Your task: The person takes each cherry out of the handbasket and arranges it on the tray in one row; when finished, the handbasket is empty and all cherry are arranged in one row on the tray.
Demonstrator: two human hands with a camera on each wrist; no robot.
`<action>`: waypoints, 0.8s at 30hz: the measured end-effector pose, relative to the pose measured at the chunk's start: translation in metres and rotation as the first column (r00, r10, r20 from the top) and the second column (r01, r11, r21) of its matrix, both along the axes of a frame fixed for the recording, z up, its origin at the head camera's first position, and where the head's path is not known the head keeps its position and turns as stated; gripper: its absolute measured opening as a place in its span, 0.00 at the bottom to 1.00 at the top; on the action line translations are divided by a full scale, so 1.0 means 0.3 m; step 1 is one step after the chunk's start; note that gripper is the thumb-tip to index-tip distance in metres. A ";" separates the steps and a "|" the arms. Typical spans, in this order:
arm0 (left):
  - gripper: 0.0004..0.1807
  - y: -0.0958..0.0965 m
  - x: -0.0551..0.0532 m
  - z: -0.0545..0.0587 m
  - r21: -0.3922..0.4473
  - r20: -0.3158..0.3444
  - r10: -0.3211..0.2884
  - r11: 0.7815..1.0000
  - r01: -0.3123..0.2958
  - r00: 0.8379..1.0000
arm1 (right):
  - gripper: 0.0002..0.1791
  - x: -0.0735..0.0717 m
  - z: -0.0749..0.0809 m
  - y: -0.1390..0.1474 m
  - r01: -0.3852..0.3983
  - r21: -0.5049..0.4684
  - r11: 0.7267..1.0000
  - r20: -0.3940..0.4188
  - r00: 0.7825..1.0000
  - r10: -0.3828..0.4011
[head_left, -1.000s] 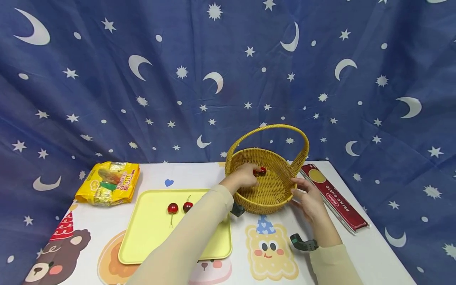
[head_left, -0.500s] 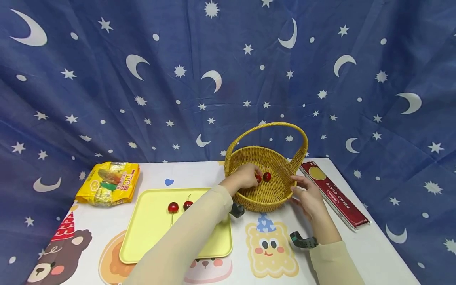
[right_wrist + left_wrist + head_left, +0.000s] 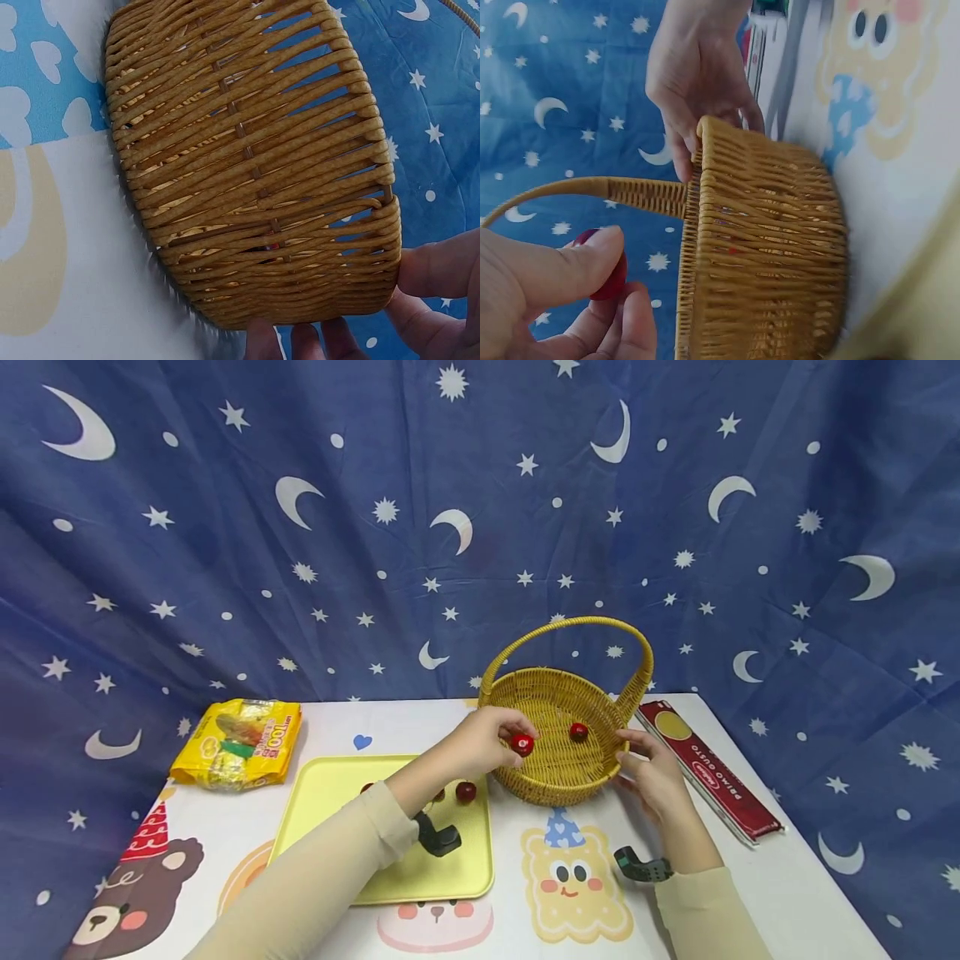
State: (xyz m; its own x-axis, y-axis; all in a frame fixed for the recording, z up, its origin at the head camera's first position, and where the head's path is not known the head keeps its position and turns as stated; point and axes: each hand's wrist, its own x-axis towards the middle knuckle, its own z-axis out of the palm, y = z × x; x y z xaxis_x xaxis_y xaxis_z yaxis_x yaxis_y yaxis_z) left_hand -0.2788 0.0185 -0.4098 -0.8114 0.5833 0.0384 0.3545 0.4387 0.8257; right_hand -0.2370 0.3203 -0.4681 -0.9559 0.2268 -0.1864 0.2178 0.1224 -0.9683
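My left hand (image 3: 480,747) pinches a dark red cherry (image 3: 522,744) between thumb and fingers, over the left rim of a round wicker basket (image 3: 558,783). In the left wrist view this cherry (image 3: 613,279) shows beside the basket's rim, level with its opening. Another cherry (image 3: 578,732) lies inside on the basket's floor. On the right side, my right hand (image 3: 660,781) holds the basket's rim, thumb on one side and fingers against the wall (image 3: 255,165) in the right wrist view. Several cherries, one of them (image 3: 466,792) plainly visible, lie on a yellow tray (image 3: 420,893), partly hidden by my left forearm.
A yellow snack packet (image 3: 236,745) lies at the table's back left. To the right of the basket is a long red pasta packet (image 3: 708,768). The basket's tall arched handle (image 3: 570,623) rises above it, close to the blue star-patterned curtain (image 3: 420,485).
My left hand has come up from the basket's floor and moved left to the rim with a cherry. The other cherry inside has shifted slightly right. My right hand stays on the rim.
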 end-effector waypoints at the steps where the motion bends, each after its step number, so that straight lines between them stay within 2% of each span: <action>1: 0.19 -0.027 0.017 -0.004 0.009 -0.002 0.004 1.000 -0.004 1.000 | 0.27 0.001 0.000 0.001 0.002 0.001 1.000 0.001 1.000 -0.002; 5: 0.18 -0.152 0.081 -0.038 0.032 -0.010 0.049 0.998 -0.048 0.999 | 0.28 0.003 -0.002 0.003 0.001 0.012 1.000 0.007 1.000 -0.001; 8: 0.18 -0.262 0.117 -0.055 0.010 -0.025 0.131 0.991 -0.131 0.991 | 0.28 0.002 -0.002 0.006 -0.004 0.014 1.000 0.011 1.000 0.004; 12: 0.19 -0.421 0.133 -0.060 -0.056 -0.057 0.260 0.963 -0.263 0.964 | 0.28 -0.003 0.001 0.006 -0.005 0.010 1.000 0.011 1.000 0.005; 16: 0.19 -0.556 0.129 -0.071 -0.130 -0.107 0.348 0.924 -0.360 0.931 | 0.27 -0.004 0.002 0.007 0.002 0.010 1.000 0.009 1.000 -0.002; 19: 0.19 -0.623 0.131 -0.095 -0.183 -0.123 0.372 0.903 -0.389 0.920 | 0.28 -0.003 0.000 0.007 0.007 0.014 1.000 0.008 1.000 -0.007; 24: 0.18 -0.684 0.145 -0.146 -0.280 -0.071 0.366 0.885 -0.371 0.928 | 0.28 -0.003 -0.002 0.002 0.005 0.011 1.000 0.005 1.000 -0.005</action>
